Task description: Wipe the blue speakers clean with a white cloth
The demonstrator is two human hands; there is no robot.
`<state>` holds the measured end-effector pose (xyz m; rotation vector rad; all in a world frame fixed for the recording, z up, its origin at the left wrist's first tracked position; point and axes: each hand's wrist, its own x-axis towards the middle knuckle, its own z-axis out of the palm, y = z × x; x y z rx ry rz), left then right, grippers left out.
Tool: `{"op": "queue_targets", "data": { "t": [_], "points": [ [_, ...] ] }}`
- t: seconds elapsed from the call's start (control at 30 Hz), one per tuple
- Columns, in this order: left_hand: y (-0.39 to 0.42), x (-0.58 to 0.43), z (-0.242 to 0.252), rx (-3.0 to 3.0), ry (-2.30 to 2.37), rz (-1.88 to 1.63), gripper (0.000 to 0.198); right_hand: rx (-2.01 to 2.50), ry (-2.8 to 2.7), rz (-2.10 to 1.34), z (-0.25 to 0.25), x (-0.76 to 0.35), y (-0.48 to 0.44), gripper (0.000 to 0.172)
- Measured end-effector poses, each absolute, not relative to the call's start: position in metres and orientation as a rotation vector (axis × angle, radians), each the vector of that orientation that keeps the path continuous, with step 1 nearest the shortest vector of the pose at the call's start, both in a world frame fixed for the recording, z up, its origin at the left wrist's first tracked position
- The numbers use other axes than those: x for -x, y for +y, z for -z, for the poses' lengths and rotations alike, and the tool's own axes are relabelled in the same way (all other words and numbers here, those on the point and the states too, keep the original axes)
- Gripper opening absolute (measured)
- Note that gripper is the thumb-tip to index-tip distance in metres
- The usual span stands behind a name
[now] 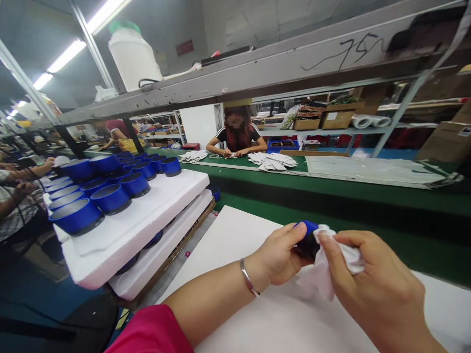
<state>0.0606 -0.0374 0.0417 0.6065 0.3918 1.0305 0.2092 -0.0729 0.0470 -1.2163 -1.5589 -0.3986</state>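
My left hand (281, 255), with a silver bangle at the wrist, is closed around a blue and black cup-shaped part (308, 235). Much of that part is covered by my fingers and by a white cloth (324, 267). Pinched between the thumb and fingers of my right hand (375, 279), the cloth touches the part's right side and hangs down loosely. Both hands are above a white board (228, 240). Similar blue cup-shaped parts (110, 198) stand in rows at the left, some stacked on others.
White foam trays (172, 196) carry the blue parts at my left. Beyond the board runs a green conveyor belt (250, 196). Across it, a person (237, 135) sits near piles of white cards (272, 161). A grey shelf beam (235, 73) crosses overhead, holding a white jug (134, 56).
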Motion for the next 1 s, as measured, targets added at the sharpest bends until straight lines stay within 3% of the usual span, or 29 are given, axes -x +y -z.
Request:
{"op": "queue_targets", "data": {
  "t": [0.1, 0.2, 0.37, 0.5, 0.6, 0.77, 0.9, 1.0],
  "points": [
    [-0.042, -0.060, -0.049, -0.580, 0.418, -1.064, 0.048, 1.398, -1.477, 0.369, -0.041, -0.215, -0.065, 0.038],
    [-0.041, -0.054, -0.062, -0.505, 0.441, -1.035, 0.032, 1.591, -1.484, 0.100, -0.048, -0.226, -0.063, 0.042],
    [-0.033, -0.046, -0.071, -0.381, 0.394, -0.943, 0.046, 1.713, -1.255, -0.287, -0.071, -0.232, -0.071, 0.055],
    [-0.031, -0.048, -0.068, -0.269, 0.468, -0.929, 0.063, 1.607, -1.246, -0.214, -0.076, -0.223, -0.081, 0.054],
    [-0.032, -0.052, -0.068, -0.259, 0.464, -0.894, 0.064, 1.388, -1.407, -0.069, -0.068, -0.217, -0.084, 0.048],
    [-0.031, -0.047, -0.070, -0.305, 0.398, -0.933, 0.053, 0.847, -1.923, 0.159, -0.041, -0.213, -0.066, 0.018],
    [-0.026, -0.033, -0.073, -0.325, 0.295, -1.030, 0.036, 0.771, -2.077, 0.006, -0.035, -0.214, -0.054, 0.026],
    [-0.024, -0.026, -0.070, -0.355, 0.256, -0.994, 0.041, 0.996, -1.977, -0.131, -0.043, -0.226, -0.056, 0.039]
  ]
}}
